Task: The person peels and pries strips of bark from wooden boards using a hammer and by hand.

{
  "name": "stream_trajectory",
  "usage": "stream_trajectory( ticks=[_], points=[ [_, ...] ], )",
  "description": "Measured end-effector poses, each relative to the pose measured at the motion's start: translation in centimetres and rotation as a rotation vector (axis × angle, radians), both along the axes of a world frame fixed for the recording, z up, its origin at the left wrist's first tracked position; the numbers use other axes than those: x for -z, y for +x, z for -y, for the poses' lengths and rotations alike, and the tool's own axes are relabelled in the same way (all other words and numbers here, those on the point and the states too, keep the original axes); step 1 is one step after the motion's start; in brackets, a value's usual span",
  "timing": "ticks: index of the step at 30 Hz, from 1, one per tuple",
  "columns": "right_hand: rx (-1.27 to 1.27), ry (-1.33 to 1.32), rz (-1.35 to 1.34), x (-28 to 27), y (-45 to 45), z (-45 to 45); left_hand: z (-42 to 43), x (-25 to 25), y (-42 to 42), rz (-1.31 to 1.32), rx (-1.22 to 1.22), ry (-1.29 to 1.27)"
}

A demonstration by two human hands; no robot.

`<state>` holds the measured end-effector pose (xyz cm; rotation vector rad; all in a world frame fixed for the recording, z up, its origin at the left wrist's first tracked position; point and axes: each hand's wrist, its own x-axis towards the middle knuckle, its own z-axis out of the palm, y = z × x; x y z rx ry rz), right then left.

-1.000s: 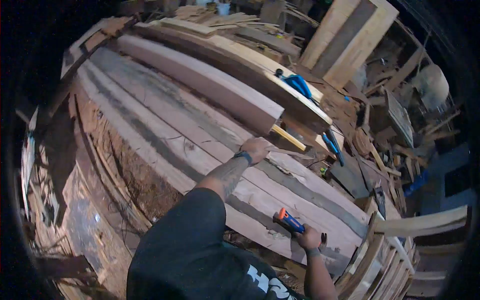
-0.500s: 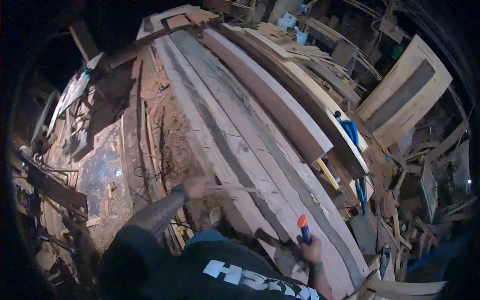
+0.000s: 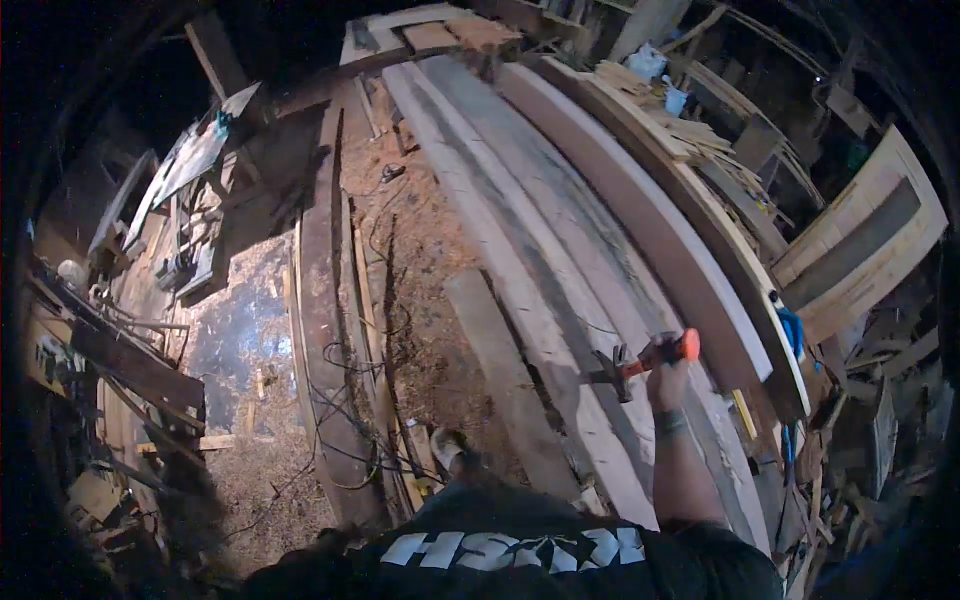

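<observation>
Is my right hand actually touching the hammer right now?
Touching. The head view shows the right hand closed around the hammer, which sticks out on both sides of the grip.

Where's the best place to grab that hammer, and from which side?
Probably by the handle, from the near side, as the right hand does. It looks slim enough to wrap round, and its orange end sticks out to the right, away from the wide head at the left.

right grip (image 3: 668,383) clenched | right forearm (image 3: 690,478) bare, extended forward
</observation>
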<state>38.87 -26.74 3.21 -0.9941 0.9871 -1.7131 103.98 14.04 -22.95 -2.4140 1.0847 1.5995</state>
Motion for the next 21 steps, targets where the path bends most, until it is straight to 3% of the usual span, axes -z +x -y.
stream_trajectory(
  ticks=[5, 10, 14, 18, 21],
  points=[
    [0.225, 0.271, -0.465, -0.8, 9.6, 10.6, 0.0, 2.4, 2.9, -0.08, -0.202, 0.012],
    [0.316, 0.207, -0.736, 0.3, 15.1, 20.4, 8.0, 4.1, 9.2, -0.066, -0.124, -0.066],
    [0.107, 0.289, -0.525, -1.1, 18.3, 28.8, 18.5, 5.9, 13.8, -0.059, 0.045, -0.219],
    [0.218, 0.341, -0.549, -2.3, 22.6, 37.0, 31.7, 9.0, 17.1, -0.092, 0.229, -0.451],
    [0.195, 0.325, -0.513, -3.3, 25.3, 43.7, 42.5, 12.4, 19.3, 0.019, 0.707, -0.864]
  ],
)
